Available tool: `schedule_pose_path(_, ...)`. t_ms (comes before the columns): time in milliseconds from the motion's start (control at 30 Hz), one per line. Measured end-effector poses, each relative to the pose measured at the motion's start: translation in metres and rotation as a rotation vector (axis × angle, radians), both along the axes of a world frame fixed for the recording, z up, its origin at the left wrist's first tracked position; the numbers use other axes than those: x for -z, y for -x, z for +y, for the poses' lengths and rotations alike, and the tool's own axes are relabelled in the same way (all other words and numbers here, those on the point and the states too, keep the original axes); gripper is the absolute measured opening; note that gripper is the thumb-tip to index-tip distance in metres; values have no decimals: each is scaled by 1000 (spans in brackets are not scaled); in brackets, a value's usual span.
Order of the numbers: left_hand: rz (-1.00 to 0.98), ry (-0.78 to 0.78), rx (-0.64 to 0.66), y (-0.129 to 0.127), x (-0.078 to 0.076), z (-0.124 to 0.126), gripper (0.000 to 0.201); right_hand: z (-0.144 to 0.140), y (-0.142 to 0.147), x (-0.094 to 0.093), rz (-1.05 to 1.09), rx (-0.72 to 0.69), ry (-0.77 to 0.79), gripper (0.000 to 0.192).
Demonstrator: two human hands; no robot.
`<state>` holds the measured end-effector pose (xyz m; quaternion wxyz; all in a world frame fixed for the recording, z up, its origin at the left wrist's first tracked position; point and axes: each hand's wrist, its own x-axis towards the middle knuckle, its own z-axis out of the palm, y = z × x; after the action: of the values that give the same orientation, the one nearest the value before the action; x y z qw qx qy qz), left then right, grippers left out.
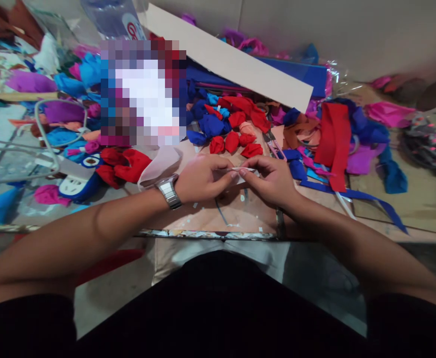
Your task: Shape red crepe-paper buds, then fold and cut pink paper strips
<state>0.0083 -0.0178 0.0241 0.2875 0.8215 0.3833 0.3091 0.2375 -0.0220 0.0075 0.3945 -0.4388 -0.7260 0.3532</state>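
My left hand [202, 177], with a metal watch [169, 192] at its wrist, pinches a small pale piece [248, 178] of thin material between thumb and fingertips. From the other side my right hand [272, 180] pinches the same piece. Whether it is paper or cloth I cannot tell. The two hands almost meet just above the table near its front edge. Right behind them lie several small bunched red pieces [232, 142]. A pale pink cloth strip [162, 165] lies beside my left wrist. What looks like pink-handled scissors [276, 147] lies behind my right hand.
A blue and white power strip [79, 181] with a grey cable [41, 119] is at left. Red [333, 144] and blue strips [380, 201] lie at right on cardboard [423, 199]. A long cream board [236, 59] leans across the back near a plastic bottle [109, 17]. One patch is pixelated.
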Motion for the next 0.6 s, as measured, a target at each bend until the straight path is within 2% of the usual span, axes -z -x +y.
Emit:
schedule_pose_path(100,-9,-46,-15,-1,0,0,34,-1,0,-1,-34,1,-29,25)
schedule_pose_path(333,-58,-26,7,-1,3,1,34,-2,0,-6,-93,-31,-170,16)
schedule_pose_path(600,-20,-35,-8,0,1,0,33,-3,0,-2,-73,-17,-107,20)
